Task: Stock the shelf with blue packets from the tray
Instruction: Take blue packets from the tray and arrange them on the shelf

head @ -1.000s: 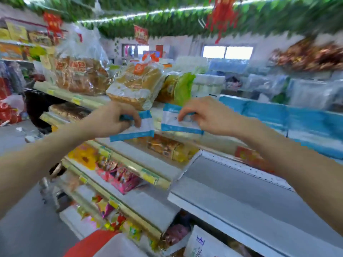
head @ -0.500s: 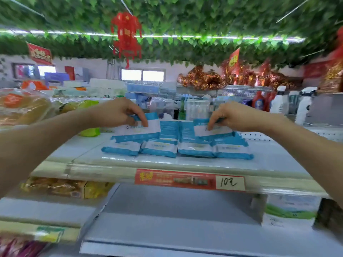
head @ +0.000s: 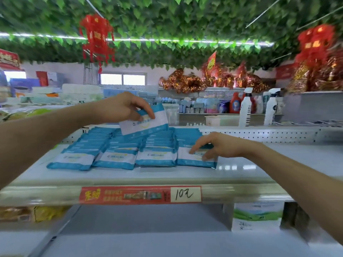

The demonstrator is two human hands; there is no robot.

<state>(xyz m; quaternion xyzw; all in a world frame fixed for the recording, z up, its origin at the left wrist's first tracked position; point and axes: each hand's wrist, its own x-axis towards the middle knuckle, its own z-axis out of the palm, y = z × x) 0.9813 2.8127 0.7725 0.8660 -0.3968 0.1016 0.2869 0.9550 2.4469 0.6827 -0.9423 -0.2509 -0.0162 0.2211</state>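
Note:
Several rows of blue-and-white packets [head: 115, 156] lie on the white top shelf [head: 278, 164]. My left hand [head: 120, 106] pinches one blue packet [head: 148, 123] tilted in the air above the middle rows. My right hand [head: 213, 147] is lower, its fingers and thumb curled on the front packet of the rightmost row [head: 193, 161], which lies flat on the shelf. No tray is in view.
A red price label [head: 141, 194] runs along the shelf's front edge. Bare shelf surface extends to the right of the packets. A white-and-green box [head: 258, 216] stands on the lower shelf [head: 148, 229]. Yellow packages [head: 37, 212] sit lower left. Bottles [head: 245, 108] stand behind.
The view swung from the bread shelves to this shelf. My right hand lowered its packet onto the front of the rightmost row. My left hand still holds its packet up.

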